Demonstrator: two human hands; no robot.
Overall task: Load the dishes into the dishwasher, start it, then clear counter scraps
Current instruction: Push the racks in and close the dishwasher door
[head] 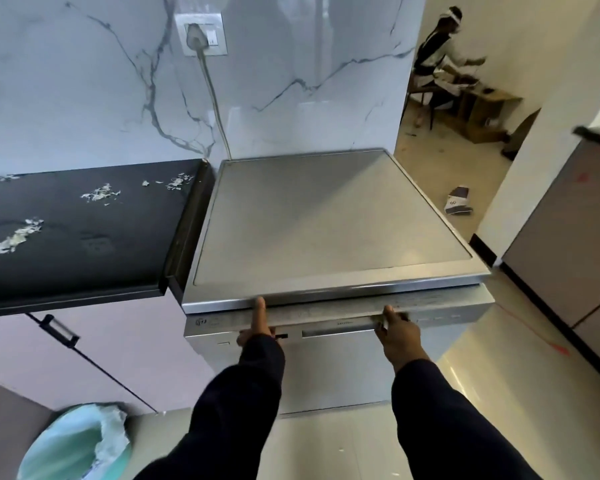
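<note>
Both hands at dishwasher (326, 216) door top edge, 6 o'clock of its lid.
Left hand (257, 327) index finger straight, pressing control strip; right hand (397, 336) fingers curled round door handle (338, 330). Scraps (99, 194) on black counter (77, 237), 9 o'clock.

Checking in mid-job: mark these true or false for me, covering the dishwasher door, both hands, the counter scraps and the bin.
1. The dishwasher door is wide open. False: it is nearly shut, only its top edge ajar.
2. The right hand holds the door handle. True.
3. The left hand grips a plate. False: one finger points up at the door's top edge.
4. Scraps lie on the black counter. True.
5. The lined bin stands on the counter. False: it is on the floor.
</note>
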